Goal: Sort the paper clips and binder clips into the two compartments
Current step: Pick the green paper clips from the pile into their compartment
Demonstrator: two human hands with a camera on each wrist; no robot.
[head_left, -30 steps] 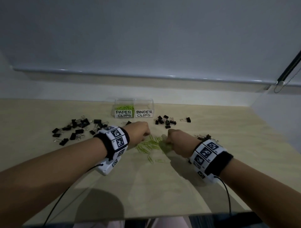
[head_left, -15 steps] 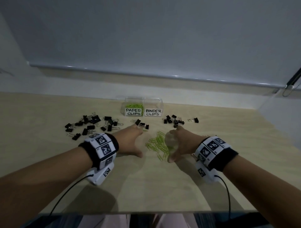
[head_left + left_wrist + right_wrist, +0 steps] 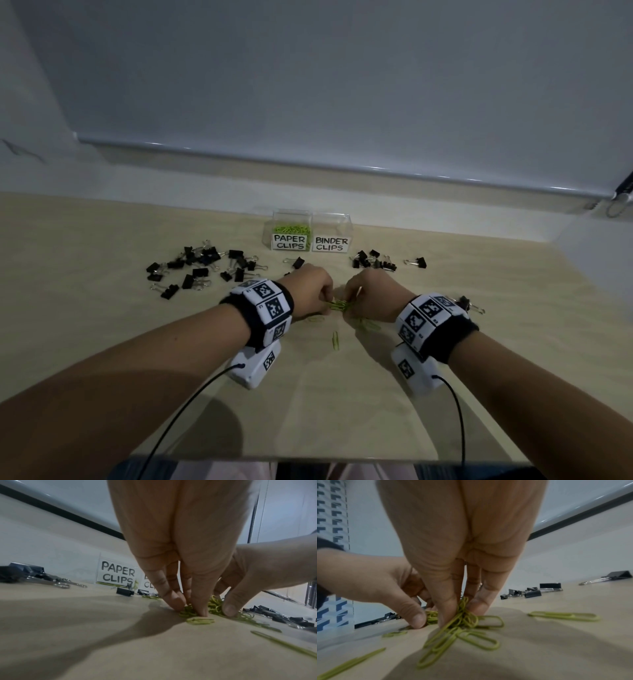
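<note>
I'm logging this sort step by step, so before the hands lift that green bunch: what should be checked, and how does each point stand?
1. Right hand pinches the green paper clips: ok.
2. Left hand has fingertips at the same pile: ok; whether it truly grips any, cannot tell.
3. No binder clip caught in the bunch: ok, only green wire shows.
4. Every clip gathered: not ok, stray paper clips lie apart on the table.
5. PAPER CLIPS compartment has room: ok, open top, partly filled.
6. Path to it clear: cannot tell; a binder clip lies in front.
</note>
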